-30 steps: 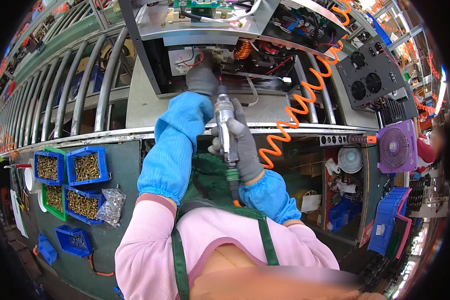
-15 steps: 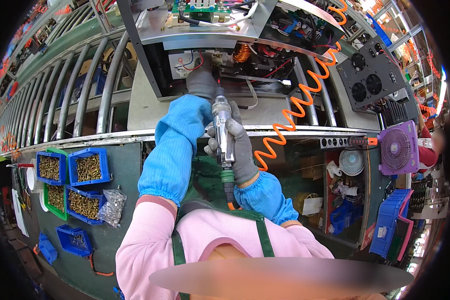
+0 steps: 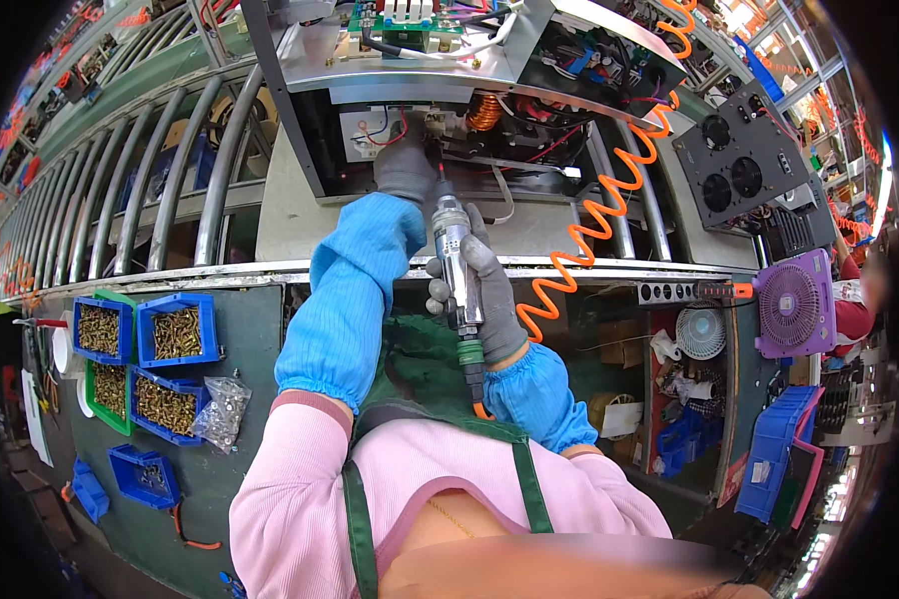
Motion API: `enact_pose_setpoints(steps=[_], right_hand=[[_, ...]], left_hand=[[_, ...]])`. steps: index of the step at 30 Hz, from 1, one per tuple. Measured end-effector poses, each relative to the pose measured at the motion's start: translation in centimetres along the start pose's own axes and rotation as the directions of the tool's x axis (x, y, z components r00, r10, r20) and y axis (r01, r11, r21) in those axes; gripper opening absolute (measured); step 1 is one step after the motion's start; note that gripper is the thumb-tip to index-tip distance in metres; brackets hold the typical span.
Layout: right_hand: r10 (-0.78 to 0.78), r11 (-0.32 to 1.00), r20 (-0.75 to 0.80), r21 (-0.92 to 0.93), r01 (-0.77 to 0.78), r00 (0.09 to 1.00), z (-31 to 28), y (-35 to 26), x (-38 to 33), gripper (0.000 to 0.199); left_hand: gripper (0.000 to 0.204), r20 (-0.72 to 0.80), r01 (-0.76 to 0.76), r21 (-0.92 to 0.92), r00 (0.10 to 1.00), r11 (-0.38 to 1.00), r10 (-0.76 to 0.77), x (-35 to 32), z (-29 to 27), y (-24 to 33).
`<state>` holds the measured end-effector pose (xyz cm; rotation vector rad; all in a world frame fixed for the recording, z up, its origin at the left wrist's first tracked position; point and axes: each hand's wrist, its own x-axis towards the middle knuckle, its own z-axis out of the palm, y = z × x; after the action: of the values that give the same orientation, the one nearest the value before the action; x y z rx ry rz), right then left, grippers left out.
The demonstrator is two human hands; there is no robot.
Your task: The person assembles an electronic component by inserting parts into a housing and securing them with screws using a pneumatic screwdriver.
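Observation:
My right hand (image 3: 489, 280), in a grey glove, is wrapped round a silver air screwdriver (image 3: 454, 262) with a green collar and an orange hose. Its bit points away from me into the open front of a metal equipment cabinet (image 3: 300, 130). Inside that opening is my left hand (image 3: 406, 165), gloved too, beside the bit's tip and below a white panel (image 3: 362, 135) with red and blue wires. The left fingers are hidden among the parts, so what they hold does not show. A copper coil (image 3: 484, 112) and dark wiring sit to the right of it.
Blue bins of brass-coloured screws (image 3: 177, 334) and a bag of metal hardware (image 3: 224, 411) lie on the left bench. Steel rollers (image 3: 170, 180) run along the left. A coiled orange hose (image 3: 594, 215) hangs at right, near a black fan panel (image 3: 739, 155) and a purple fan (image 3: 794, 299).
The screwdriver and my right hand have shifted slightly right and tilted, with the grip end swinging right. My left hand stays inside the cabinet, almost unmoved.

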<state>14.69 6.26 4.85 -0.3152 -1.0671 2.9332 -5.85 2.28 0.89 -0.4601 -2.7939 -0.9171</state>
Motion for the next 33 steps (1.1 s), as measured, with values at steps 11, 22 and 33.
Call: enact_pose_setpoints(steps=[11, 22, 33], right_hand=[[0.004, 0.996, -0.035, -0.091, -0.008, 0.999, 0.2, 0.0, -0.1, 0.071], [0.060, 0.955, 0.030, -0.293, -0.048, 0.998, -3.9, -1.5, -5.0, 0.094], [0.176, 0.946, -0.006, -0.274, -0.170, 0.984, -7.1, -0.8, -5.7, 0.100]], left_hand=[[0.047, -0.095, -0.058, -0.033, 0.994, 0.998, 0.055, 0.5, 1.7, -1.2], [0.039, -0.043, -0.223, -0.172, 0.975, 0.960, 0.219, -1.3, -1.5, -2.5], [0.021, 0.307, -0.060, 0.137, 0.951, 0.989, 0.015, -8.6, 4.7, -7.1]])
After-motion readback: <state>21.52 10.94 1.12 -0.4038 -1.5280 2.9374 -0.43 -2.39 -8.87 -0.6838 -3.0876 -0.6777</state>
